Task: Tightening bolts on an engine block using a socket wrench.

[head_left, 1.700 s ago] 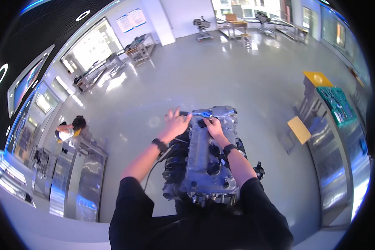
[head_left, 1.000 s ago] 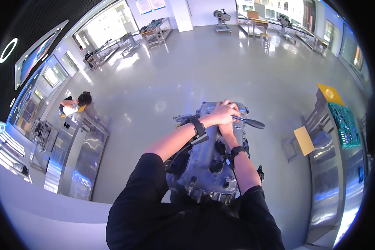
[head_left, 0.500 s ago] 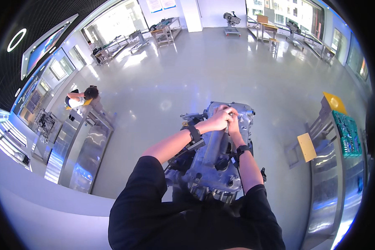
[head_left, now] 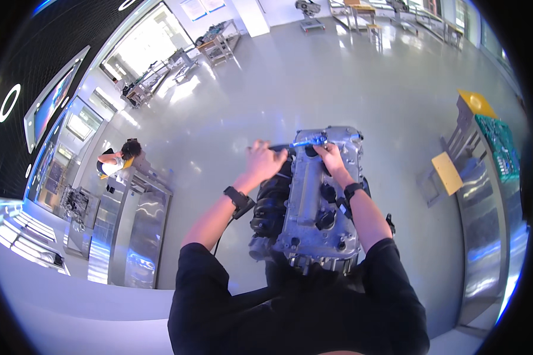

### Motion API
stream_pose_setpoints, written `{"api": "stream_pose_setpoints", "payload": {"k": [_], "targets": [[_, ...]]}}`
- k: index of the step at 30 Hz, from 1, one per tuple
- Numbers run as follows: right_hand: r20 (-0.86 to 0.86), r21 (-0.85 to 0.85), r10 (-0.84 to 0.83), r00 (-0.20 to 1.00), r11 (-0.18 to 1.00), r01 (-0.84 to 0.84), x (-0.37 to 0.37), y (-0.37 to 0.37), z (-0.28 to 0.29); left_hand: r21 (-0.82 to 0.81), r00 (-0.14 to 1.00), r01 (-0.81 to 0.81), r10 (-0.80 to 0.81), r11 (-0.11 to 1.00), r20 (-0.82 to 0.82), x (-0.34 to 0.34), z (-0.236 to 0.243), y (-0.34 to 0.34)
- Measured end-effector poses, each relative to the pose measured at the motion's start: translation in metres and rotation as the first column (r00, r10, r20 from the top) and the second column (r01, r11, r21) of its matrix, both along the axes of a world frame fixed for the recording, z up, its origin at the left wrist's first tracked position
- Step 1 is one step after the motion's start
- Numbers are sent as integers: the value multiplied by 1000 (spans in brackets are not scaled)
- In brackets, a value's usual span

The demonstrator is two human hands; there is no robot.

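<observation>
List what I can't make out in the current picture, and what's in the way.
All in the head view:
Ratchet wrench's drive end: hidden by its own head and the right hand.
Whether the left hand grips or only touches the handle: its back faces the camera.
Engine's lower near end: behind the black shirt.
Wall posters' text: too small, and the posters run into the upper edge.

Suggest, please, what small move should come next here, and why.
Perhaps swing the ratchet wrench slightly with the left hand while the right hand steadies its head: the left, fingers spread, is at the handle, and the right curls at the head, over the valve cover.
</observation>
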State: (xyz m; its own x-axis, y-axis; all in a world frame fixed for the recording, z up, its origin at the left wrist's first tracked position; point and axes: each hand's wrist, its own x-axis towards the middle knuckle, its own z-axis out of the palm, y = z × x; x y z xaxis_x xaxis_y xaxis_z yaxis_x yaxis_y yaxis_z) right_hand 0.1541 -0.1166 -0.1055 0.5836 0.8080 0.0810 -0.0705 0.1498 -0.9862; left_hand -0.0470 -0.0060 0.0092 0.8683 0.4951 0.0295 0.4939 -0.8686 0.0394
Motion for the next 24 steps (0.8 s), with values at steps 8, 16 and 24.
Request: {"api": "stream_pose_setpoints", "payload": {"k": [8,16,24], "targets": [[104,-53,-79,991,995,85,-2,3,-3,-460,884,-393,465,796,50,105,-34,51],[211,27,-162,964,987,160,-3,3,-5,-635,998,-58,43,771,-38,205,-29,2],[261,207,-137,956,975,83,-1,9,-8,-125,819,562,-529,818,221,169,-14,-34]]}}
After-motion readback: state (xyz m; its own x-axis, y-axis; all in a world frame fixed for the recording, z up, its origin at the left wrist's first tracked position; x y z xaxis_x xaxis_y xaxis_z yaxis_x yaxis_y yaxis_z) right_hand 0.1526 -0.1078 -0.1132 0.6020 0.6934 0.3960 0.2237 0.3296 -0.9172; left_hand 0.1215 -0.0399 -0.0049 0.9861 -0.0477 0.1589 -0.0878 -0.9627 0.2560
